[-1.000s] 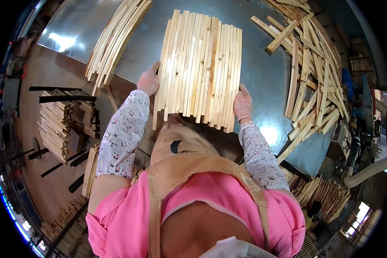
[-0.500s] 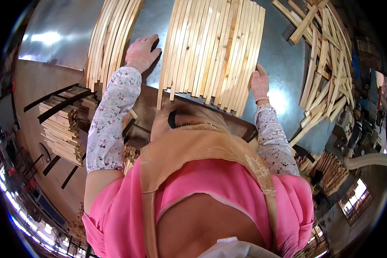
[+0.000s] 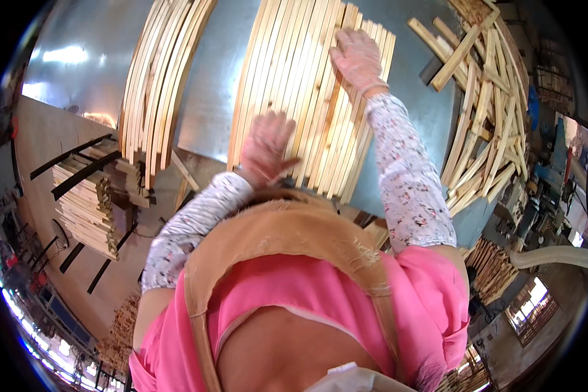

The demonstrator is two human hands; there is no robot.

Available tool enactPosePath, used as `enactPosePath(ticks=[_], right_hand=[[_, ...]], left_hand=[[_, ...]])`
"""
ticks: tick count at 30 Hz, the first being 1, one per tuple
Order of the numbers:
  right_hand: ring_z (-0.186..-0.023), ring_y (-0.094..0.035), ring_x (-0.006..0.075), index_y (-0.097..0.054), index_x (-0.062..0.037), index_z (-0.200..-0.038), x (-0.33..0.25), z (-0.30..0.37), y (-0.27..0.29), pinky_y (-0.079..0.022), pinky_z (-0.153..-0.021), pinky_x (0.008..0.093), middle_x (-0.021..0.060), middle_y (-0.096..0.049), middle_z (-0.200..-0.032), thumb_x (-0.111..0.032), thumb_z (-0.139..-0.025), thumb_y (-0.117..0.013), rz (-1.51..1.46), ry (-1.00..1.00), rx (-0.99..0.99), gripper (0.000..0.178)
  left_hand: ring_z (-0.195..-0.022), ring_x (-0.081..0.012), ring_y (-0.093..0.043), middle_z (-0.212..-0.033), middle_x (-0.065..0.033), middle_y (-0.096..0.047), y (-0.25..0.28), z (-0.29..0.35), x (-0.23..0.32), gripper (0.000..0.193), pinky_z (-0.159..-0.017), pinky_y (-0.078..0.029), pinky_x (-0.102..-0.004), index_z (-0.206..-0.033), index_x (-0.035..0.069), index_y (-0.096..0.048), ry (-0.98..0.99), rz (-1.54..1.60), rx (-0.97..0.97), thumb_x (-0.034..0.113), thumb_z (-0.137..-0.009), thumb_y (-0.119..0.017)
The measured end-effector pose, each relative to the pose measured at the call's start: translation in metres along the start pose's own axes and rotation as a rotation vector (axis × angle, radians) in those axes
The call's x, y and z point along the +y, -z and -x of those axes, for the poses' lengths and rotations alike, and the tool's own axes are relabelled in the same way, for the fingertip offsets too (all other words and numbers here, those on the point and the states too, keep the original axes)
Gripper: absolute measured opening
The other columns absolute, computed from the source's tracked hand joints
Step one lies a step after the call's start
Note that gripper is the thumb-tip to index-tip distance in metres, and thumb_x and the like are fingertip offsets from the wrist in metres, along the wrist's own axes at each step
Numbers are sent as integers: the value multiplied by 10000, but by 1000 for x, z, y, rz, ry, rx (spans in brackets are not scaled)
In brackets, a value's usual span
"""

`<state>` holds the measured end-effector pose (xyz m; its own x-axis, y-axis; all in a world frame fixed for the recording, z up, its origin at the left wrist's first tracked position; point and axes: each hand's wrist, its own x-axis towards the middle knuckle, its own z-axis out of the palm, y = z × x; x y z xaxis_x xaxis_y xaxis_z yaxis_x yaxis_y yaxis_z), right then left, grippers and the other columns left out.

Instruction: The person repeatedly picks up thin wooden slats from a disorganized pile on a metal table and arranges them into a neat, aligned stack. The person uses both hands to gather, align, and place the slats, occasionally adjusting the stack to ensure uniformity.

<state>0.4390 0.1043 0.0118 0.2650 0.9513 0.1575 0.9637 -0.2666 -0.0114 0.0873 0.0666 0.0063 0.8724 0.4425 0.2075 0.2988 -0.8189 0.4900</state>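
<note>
Side by side on the metal table, a row of pale wooden strips (image 3: 304,98) lies in front of me, its near ends uneven. My left hand (image 3: 266,147), in a pinkish glove, is over the near end of the row with its fingers spread. It is a little blurred, and I cannot tell whether it touches the wood. Farther off, my right hand (image 3: 358,59), gloved too, lies over the right part of the row with its fingers stretched out. Neither hand grips a strip.
A narrower bundle of strips (image 3: 163,85) rests to the left on the metal table (image 3: 212,85). At the right, loose strips (image 3: 480,111) lie in a jumbled heap. Below the table's left side, stacked strips (image 3: 85,209) sit by dark metal bars (image 3: 85,176).
Both hands have left the sides of the row and come over it. My left hand moved right and nearer; my right hand moved left and farther. The strips' near ends look more even.
</note>
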Motion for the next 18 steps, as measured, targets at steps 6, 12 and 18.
enactPosePath(ticks=[6, 12, 18], right_hand=[[-1399, -576, 333, -643, -115, -1444, 34, -121, -20, -471, -1154, 503, 130, -652, -1491, -470, -1025, -550, -87, -12, -201, 556], [-1117, -725, 387, -766, -83, -1161, 55, -159, 18, -559, -988, 480, 228, -778, -1106, -388, -969, -671, -440, -101, -365, 373], [-1046, -712, 202, -749, -53, -1152, 41, -149, 92, -563, -950, 358, 110, -772, -1054, -228, -1035, -668, -996, -125, -106, 225]], left_hand=[[-1467, -416, -402, -1552, -219, -455, 40, -83, 45, 1050, -1246, -290, -594, -1497, -93, -433, 390, -39, -904, 634, -807, -743], [-1559, -408, -335, -1607, -215, -426, -34, -12, 27, 1133, -1321, -219, -575, -1563, -42, -423, 189, -186, -177, 682, -761, -762], [-1473, -412, -452, -1591, -178, -475, -43, -18, 40, 898, -1275, -309, -599, -1541, 0, -466, 301, -30, 105, 396, -834, -854]])
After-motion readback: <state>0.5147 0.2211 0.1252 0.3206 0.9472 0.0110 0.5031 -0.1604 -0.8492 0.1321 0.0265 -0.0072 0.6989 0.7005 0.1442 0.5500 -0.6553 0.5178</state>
